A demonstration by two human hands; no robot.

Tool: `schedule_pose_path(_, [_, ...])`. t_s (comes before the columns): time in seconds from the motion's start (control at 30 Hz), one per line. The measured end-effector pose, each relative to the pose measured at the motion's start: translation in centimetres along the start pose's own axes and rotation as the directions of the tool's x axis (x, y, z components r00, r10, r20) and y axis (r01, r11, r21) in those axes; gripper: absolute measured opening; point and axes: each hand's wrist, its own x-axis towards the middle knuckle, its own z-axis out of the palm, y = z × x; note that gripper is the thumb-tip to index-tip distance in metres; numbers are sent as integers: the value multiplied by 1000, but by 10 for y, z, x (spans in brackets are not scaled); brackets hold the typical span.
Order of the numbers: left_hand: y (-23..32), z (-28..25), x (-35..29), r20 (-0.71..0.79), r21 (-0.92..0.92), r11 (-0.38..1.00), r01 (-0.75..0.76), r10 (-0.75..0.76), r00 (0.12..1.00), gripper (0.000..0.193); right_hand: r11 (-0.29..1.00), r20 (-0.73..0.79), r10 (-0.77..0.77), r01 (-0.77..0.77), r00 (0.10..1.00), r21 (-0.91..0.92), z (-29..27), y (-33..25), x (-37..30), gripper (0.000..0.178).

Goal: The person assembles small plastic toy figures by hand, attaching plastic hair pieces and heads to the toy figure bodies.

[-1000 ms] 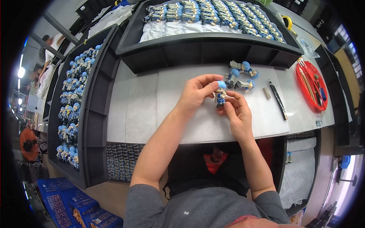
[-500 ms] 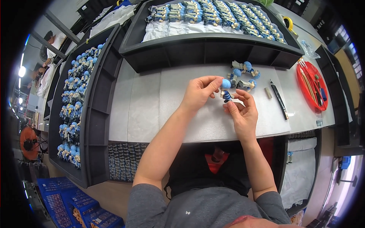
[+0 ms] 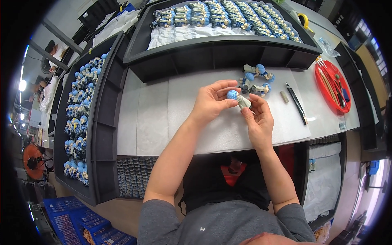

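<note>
head view, left hand (image 3: 210,102), right hand (image 3: 259,119), both half-curled, pinching one blue-haired figurine (image 3: 242,101)

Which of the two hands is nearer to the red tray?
Right. The right hand, holding the figurine, is left of the red tray; the left hand, at the figurine's head, is farther left.

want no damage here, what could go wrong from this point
The figure is held by the fingers of both hands above the table, so it could slip and drop. The loose figures lie just beyond the hands, so a knuckle might knock them. Gripping the blue head and body at once, a hard twist might strain the joint between.
</note>
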Motion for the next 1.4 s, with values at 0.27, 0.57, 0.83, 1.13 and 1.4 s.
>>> schedule_pose_path(0.27, [-1,-1,-1,-65,111,989,98,-91,994,37,998,-46,50,-48,998,50,0,-2,-1,34])
schedule_pose_path(0.57, [-3,-3,2,-24,82,996,44,-42,999,28,1000,-40,9,-10,999,-3,-3,1,1,41])
schedule_pose_path(0.83, [-2,-6,0,23,32,999,29,-29,999,28,999,-24,2,-1,1000,33,0,-2,0,46])
schedule_pose_path(1.13, [0,-1,2,111,54,998,17,-23,994,32,998,-86,-62,61,994,-19,0,2,-2,39])
schedule_pose_path(1.4, [-8,-21,2,-46,-29,999,21,-22,999,31,979,-142,-201,202,969,-6,-38,-25,-7,26])
